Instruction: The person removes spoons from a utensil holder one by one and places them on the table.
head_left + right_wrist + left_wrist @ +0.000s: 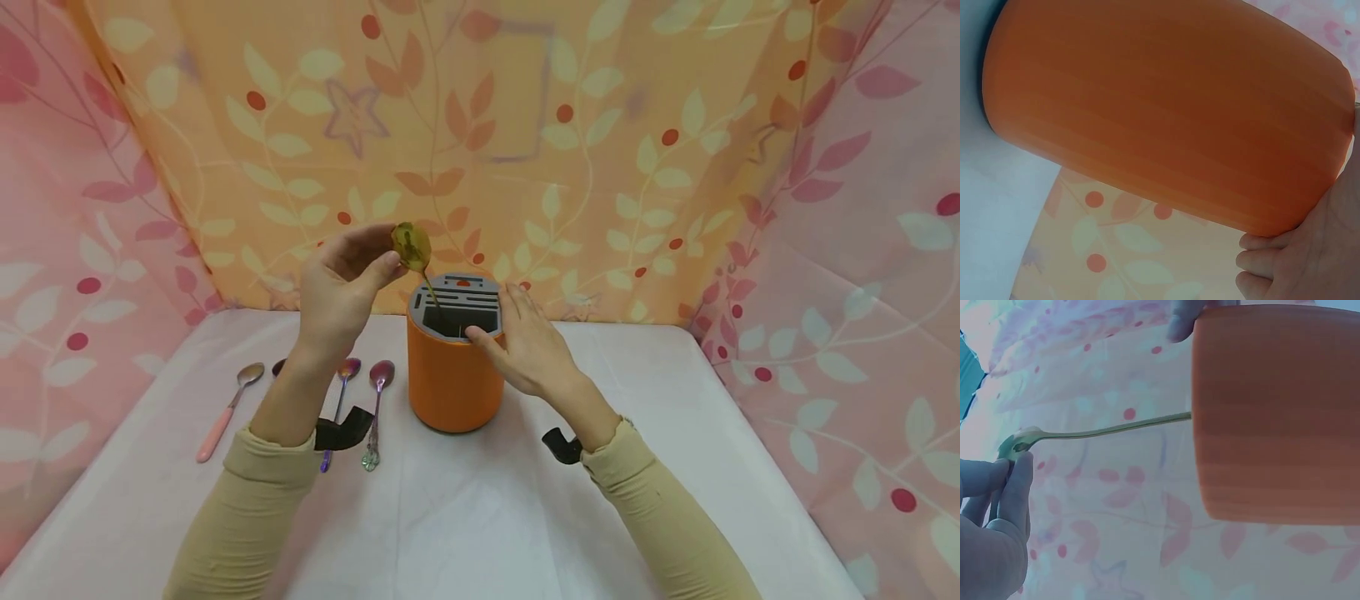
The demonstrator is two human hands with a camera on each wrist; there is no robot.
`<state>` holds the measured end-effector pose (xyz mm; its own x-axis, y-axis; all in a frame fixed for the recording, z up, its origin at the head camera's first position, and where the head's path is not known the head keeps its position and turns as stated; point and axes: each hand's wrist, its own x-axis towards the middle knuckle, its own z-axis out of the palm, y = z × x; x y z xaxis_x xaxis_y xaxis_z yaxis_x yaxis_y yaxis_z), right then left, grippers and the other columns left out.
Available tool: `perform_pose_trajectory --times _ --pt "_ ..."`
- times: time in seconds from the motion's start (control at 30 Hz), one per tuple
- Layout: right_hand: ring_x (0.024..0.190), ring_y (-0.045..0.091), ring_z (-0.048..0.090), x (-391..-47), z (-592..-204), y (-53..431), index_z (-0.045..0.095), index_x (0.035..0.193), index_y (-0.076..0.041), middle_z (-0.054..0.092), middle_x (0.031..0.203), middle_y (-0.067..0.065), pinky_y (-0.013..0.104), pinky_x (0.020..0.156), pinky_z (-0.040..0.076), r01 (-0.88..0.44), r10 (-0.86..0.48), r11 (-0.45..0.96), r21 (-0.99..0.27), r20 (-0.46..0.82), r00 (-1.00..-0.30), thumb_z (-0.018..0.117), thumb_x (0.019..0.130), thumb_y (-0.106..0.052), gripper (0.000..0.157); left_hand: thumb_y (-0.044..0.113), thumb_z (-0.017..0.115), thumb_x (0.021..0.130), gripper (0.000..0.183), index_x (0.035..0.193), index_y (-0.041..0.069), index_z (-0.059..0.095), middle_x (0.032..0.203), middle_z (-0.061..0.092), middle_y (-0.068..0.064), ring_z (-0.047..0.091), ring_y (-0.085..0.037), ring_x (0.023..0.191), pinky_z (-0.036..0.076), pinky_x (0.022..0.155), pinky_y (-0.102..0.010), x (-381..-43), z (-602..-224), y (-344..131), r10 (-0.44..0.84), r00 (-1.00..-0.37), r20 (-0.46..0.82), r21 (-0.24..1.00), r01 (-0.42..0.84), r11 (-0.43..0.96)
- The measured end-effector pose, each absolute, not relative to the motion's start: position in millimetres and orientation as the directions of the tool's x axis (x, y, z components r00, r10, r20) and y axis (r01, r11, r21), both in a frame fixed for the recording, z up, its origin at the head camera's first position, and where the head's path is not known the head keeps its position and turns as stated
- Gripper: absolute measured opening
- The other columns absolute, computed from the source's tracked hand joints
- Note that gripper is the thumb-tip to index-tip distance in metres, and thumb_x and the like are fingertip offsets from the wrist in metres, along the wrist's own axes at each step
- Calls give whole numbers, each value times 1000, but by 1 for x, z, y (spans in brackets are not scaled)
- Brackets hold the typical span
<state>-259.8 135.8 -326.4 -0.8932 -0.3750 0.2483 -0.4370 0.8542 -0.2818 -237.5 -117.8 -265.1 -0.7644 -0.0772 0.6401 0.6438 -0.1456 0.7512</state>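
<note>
My left hand [339, 287] pinches a gold spoon [412, 247] by its bowl, thumb on the near side. The spoon's thin handle slants down into the large front opening of an orange utensil holder [455, 379] with a grey slotted top [459, 292]. In the left wrist view the handle [1116, 429] runs straight to the holder's rim, and its end is hidden inside. My right hand [531, 342] rests against the holder's right side at the top, fingers fairly straight along the rim and thumb at the front edge of the opening.
Left of the holder, several spoons lie on the white tabletop [480, 517]: one with a pink handle [215, 433], one purple with an ornate greenish end [381, 375], and a purple-blue one [348, 368]. My left forearm partly covers another. Patterned cloth [480, 167] stands behind and at both sides.
</note>
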Motion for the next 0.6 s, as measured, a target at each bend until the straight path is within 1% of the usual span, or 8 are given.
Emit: perform_pose_trajectory --times 0.13,0.3,0.43,0.6 --pt "160 33 12 -260 -327 136 19 164 3 14 172 20 44 131 7 -444 -377 850 -283 260 -889 24 100 -80 104 -12 69 93 32 125 -5 68 112 70 -12 71 -24 102 62 86 -32 -233 -260 -127 -113 -759 641 733 650 -201" --pt "160 32 11 -261 -326 135 19 164 3 14 172 20 43 131 7 -444 -376 848 -289 262 -889 24 100 -79 104 -13 68 93 31 123 -5 68 113 69 -16 70 -26 104 61 87 -36 -228 -252 -140 -159 -756 634 705 651 -281" --pt "160 32 11 -261 -326 135 19 163 3 14 172 20 44 131 7 -448 -380 845 -291 263 -887 24 100 -79 104 -11 70 92 31 122 -5 68 114 67 -18 69 -27 106 60 90 -36 -225 -245 -151 -212 -769 603 684 636 -357" --pt "160 33 12 -261 -328 134 19 163 3 14 172 21 45 131 7 -455 -385 842 -289 269 -883 24 99 -80 105 -12 73 89 34 122 -7 67 114 67 -20 70 -28 104 60 90 -36 -219 -234 -169 -261 -783 564 640 615 -461"
